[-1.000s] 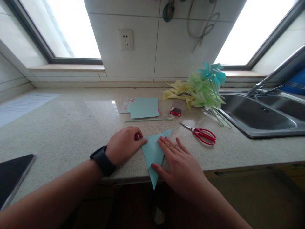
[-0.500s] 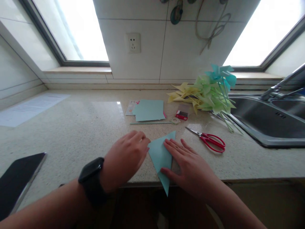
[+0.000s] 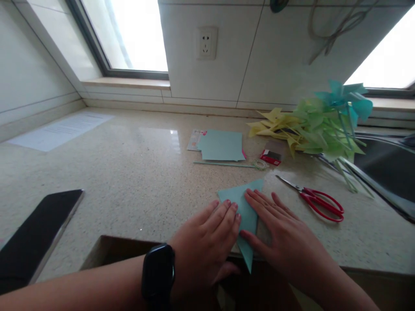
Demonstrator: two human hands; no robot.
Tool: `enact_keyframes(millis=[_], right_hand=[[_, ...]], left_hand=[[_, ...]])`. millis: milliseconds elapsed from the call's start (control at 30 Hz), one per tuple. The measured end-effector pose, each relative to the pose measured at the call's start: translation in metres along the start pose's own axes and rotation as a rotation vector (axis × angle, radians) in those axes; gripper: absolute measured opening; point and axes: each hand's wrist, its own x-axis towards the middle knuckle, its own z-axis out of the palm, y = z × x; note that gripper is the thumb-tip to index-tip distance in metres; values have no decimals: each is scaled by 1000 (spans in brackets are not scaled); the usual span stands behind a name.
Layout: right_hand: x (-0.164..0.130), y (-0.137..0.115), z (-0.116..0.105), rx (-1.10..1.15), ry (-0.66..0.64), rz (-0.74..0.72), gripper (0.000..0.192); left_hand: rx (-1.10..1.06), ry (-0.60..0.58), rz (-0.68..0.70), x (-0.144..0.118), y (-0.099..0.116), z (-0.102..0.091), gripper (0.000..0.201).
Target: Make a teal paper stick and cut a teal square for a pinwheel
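Note:
A sheet of light blue paper [image 3: 248,216], folded into a triangle, lies at the counter's front edge, its lower tip jutting past the edge. My left hand [image 3: 207,237], a black watch on its wrist, rests its fingertips along the paper's left side, fingers stretched out. Flat over the paper's right side lies my right hand [image 3: 275,229], fingers extended and thumb lower down on the sheet. To the right of that hand are red-handled scissors [image 3: 313,198], their blades pointing left. Behind the folded sheet sits a stack of light blue paper squares [image 3: 222,144].
A thin stick [image 3: 223,164], a small roll of tape [image 3: 260,164] and a red box [image 3: 270,157] lie near the stack. Paper pinwheels [image 3: 324,125] lie back right, beside the sink [image 3: 385,168]. At left are a phone [image 3: 42,233] and a printed sheet [image 3: 61,129].
My left hand has gone from a closed hold at the paper's left corner to lying with its fingers on the sheet. My right hand stays on the paper. The view has shifted left.

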Motion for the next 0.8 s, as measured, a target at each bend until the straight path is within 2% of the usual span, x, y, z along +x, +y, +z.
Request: enact_keyframes(millis=[100,333,533,633,800], right_hand=[[1,-4,2,-36,30,45,72],[4,-12,2,-68,81,124,74],[-5,-6,2,-57,96,98,60],[-12,-3,3,-45,101,104,57],[-20,1,3,7,124,43,50]], left_hand=[[-18,26,24,0,2,-3,79],[-100,56,-29,-2,-2,-3,79],[-65,86,-34,2,-7,-5,87],[-40,85,-34,3,-8,-6,77],[33,59,-51,4,-7,-12,46]])
